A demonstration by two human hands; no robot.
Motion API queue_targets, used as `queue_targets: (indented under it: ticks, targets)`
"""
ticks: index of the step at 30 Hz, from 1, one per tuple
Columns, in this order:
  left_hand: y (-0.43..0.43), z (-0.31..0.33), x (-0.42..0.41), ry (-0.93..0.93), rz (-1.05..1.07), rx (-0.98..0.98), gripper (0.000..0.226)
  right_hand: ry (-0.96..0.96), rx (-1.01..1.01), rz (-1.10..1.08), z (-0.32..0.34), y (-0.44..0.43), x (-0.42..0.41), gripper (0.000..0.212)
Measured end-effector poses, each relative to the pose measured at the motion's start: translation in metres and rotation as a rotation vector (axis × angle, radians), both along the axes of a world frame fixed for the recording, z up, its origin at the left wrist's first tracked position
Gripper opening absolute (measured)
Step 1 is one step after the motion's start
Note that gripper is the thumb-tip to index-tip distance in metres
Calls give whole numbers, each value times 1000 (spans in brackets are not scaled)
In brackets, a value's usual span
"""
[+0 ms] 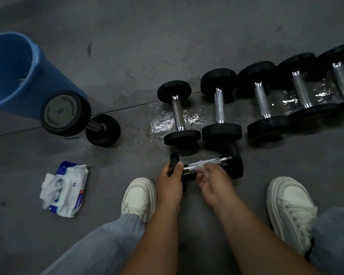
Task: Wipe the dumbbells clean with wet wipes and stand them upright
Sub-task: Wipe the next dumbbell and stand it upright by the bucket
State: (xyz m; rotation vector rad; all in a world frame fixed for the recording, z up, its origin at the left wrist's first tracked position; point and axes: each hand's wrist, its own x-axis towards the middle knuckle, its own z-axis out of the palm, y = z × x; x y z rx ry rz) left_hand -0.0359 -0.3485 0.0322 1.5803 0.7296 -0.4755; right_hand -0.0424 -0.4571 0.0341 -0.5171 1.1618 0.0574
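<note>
The left hand [172, 175] grips the left head of the small dumbbell [236, 161], which lies on the floor [127, 46] between the shoes. The right hand [213, 179] pinches a wet wipe [204, 163] against its handle. Hold that head firm and roll the bar so the wipe reaches all round. At the floor's left edge stands a blue bin [12, 72], with one dumbbell on end [66, 113] beside it and the wipes pack [66, 189] nearer. A wet patch [163, 124] lies mid-floor, and five dumbbells [219, 105] lie in a row towards the right edge
</note>
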Motion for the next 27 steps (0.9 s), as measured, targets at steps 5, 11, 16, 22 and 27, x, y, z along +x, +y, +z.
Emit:
queue_targets:
  ticks: [5, 11, 16, 22, 27]
  targets:
    - [1, -1, 0, -2, 9, 6, 23, -18, -543, 347, 2, 2, 4, 5]
    - [2, 2, 1, 5, -7, -30, 18, 32, -711, 937, -15, 29, -4, 14]
    - [3, 2, 2, 6, -32, -8, 18, -50, -884, 894, -6, 31, 3, 14]
    - [3, 0, 0, -13, -29, -8, 26, 93, -1039, 939, -1, 19, -37, 13]
    - [4, 1, 3, 5, -45, -6, 25, 53, -1206, 651, -4, 13, 2, 27]
